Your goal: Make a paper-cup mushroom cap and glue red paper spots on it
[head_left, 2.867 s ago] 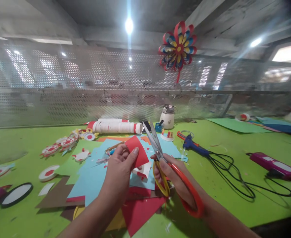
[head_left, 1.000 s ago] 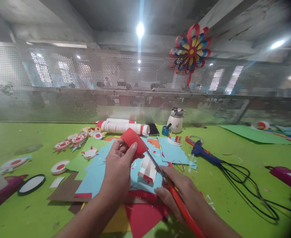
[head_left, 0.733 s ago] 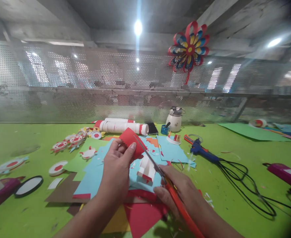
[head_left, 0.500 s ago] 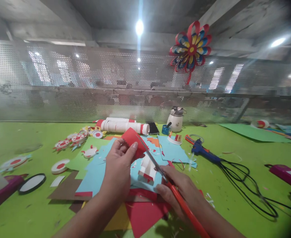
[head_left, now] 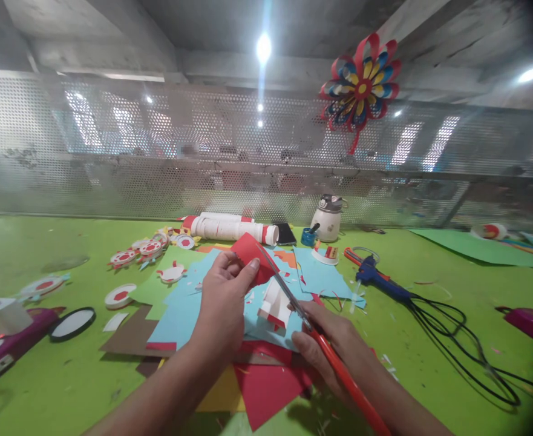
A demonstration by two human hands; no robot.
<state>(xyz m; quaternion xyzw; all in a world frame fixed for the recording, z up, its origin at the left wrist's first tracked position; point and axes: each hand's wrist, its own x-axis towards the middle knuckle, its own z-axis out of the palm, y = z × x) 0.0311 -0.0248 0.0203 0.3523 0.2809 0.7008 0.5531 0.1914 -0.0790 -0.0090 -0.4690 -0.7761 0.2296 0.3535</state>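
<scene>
Between the thumb and fingers of my left hand (head_left: pixel 225 290) is a piece of red paper (head_left: pixel 249 249), held up over the pile. My right hand (head_left: pixel 334 339) grips scissors (head_left: pixel 339 367) with red-orange handles. Their blades lie along the right side of the red paper, pointing up and away from me. Below sit light blue sheets (head_left: pixel 184 315), and on them a white paper piece with red edges (head_left: pixel 273 306). A dark red sheet (head_left: pixel 266 390) sticks out toward me at the front of the pile.
A blue glue gun (head_left: pixel 379 278) with looped black cable lies to the right. At the back are white paper-cup rolls (head_left: pixel 230 231), a small blue pot (head_left: pixel 308 237) and a bottle (head_left: pixel 327 221). Red-and-white discs (head_left: pixel 123 259) and a purple power strip (head_left: pixel 14 345) are at left.
The whole scene has shifted slightly to the right in view as the camera turned. Both hands keep their holds on the red paper and the scissors, with little other visible change.
</scene>
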